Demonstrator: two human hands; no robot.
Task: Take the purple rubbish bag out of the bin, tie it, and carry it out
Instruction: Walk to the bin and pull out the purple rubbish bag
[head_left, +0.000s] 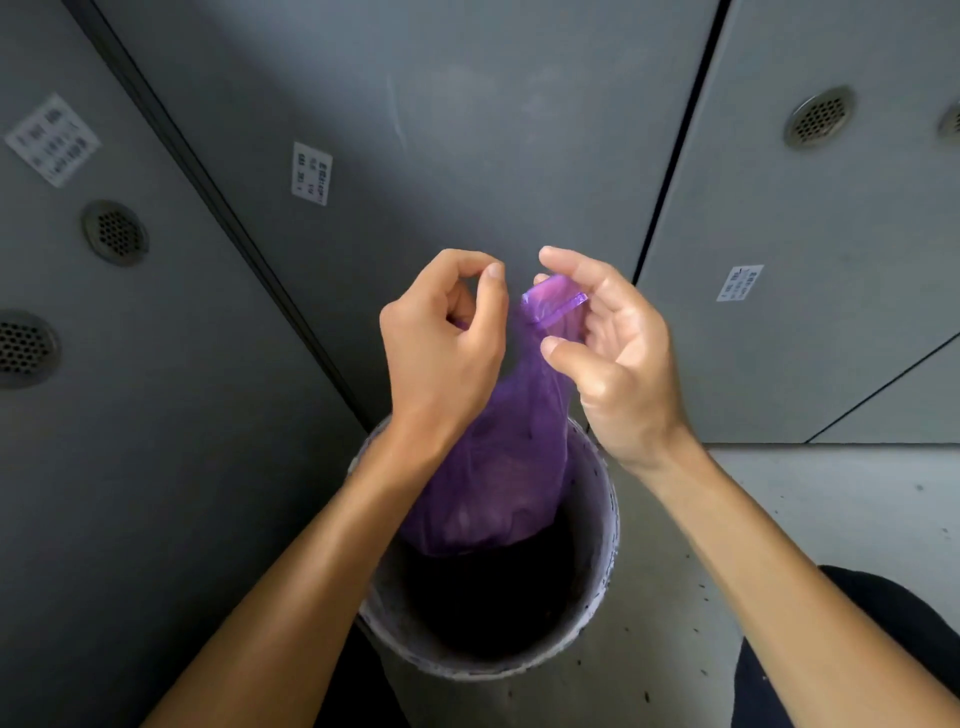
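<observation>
The purple rubbish bag (498, 467) hangs above the round grey bin (597, 519), with its full lower part level with the bin's rim. My left hand (441, 343) is curled around the gathered neck of the bag from the left. My right hand (618, 353) holds the bag's hemmed top edge (556, 304) between the fingers and thumb. The two hands are close together, a little above the bin. The inside of the bin below the bag is dark.
Grey locker doors (441, 130) with round vents and small white labels stand right behind the bin. A pale speckled floor (831, 509) lies to the right. My dark trouser leg (883, 613) shows at the lower right.
</observation>
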